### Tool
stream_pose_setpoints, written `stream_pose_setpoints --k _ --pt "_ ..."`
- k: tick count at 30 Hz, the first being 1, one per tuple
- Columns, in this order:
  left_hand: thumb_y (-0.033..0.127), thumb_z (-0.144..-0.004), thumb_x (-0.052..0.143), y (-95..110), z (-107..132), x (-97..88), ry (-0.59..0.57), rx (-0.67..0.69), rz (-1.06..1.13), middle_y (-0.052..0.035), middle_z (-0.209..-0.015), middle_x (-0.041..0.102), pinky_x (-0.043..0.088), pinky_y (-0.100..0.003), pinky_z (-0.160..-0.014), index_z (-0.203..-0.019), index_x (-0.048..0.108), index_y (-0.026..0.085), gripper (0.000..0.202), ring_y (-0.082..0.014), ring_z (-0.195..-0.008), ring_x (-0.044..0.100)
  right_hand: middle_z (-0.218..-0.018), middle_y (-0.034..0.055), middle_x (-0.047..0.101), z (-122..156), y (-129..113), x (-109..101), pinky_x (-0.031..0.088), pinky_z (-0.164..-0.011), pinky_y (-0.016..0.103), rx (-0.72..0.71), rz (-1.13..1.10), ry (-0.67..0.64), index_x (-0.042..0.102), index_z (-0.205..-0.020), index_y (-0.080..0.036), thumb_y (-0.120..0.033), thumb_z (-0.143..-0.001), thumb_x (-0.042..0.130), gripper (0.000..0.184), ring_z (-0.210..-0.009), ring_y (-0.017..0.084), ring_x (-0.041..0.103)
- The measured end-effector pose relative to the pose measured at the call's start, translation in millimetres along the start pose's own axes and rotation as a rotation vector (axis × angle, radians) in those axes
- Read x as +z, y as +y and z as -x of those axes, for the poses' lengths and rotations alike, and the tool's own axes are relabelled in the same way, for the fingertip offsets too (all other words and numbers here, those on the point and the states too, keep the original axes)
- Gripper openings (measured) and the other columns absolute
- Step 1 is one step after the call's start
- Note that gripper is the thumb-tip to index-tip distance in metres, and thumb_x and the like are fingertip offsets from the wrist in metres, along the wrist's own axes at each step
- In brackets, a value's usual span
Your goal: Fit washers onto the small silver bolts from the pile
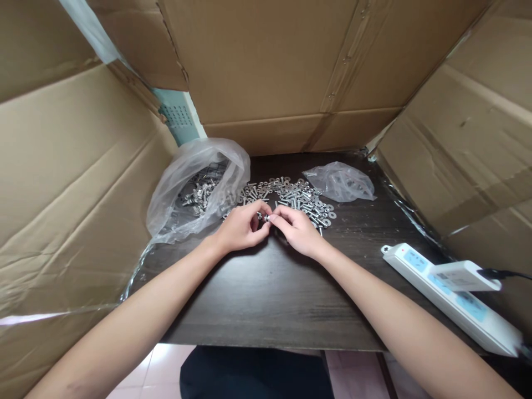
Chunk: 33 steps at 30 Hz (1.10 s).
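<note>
Pinching a small bolt and nut (pixel 266 217) at frame centre, left hand (pixel 243 227) and right hand (pixel 296 228) both closed on it just below the screw pile (pixel 291 194) on the table (pixel 266 299), seemingly mid-threading, next needing steady alignment and fine twisting.

The little bolt (pixel 266 217) and the pile of screws (pixel 291 195) are made of shiny metal. The big bag (pixel 183 183) and the small bag (pixel 341 183) are made of clear plastic (crinkly and glossy). The table (pixel 266 293) is made of dark, dull wood, the walls (pixel 62 194) of creased brown cardboard, the power strip (pixel 457 305) of smooth white plastic.
</note>
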<state>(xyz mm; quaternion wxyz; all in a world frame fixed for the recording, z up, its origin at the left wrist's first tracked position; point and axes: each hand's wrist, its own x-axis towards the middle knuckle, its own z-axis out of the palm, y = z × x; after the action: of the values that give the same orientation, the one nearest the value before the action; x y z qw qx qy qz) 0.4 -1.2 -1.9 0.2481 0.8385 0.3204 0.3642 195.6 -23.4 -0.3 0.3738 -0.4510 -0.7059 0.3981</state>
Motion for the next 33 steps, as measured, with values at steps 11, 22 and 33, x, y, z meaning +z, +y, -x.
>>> stream_pose_setpoints --k 11,22,33 --pt "0.022 -0.085 0.062 1.0 0.7 -0.7 -0.009 -0.010 0.007 0.0047 -0.068 0.061 0.045 -0.023 -0.057 -0.101 0.061 0.018 0.017 -0.0108 -0.053 0.058 -0.070 -0.0010 0.052 0.8 -2.3 -0.6 0.034 -0.061 0.029 -0.003 0.009 -0.001 0.056 -0.078 -0.019 -0.044 -0.097 0.053 0.031 -0.063 0.016 0.044" --pt "0.024 -0.088 0.063 1.9 0.5 -1.0 -0.001 0.018 -0.012 0.0050 -0.068 0.059 0.044 -0.022 -0.056 -0.100 0.061 0.018 0.013 -0.0101 -0.052 0.056 -0.066 -0.0008 0.047 0.9 -1.5 -1.1 0.037 -0.055 0.028 0.046 -0.039 0.003 0.059 -0.082 -0.020 -0.045 -0.097 0.046 0.032 -0.059 0.016 0.047" --pt "0.026 -0.089 0.064 1.6 0.7 -1.3 -0.003 0.004 -0.021 0.0041 -0.068 0.059 0.043 -0.023 -0.056 -0.097 0.061 0.019 0.011 -0.0110 -0.053 0.055 -0.066 -0.0009 0.047 0.3 -0.1 -1.4 0.038 -0.054 0.027 0.053 -0.021 0.006 0.058 -0.081 -0.021 -0.040 -0.094 0.046 0.026 -0.058 0.016 0.047"
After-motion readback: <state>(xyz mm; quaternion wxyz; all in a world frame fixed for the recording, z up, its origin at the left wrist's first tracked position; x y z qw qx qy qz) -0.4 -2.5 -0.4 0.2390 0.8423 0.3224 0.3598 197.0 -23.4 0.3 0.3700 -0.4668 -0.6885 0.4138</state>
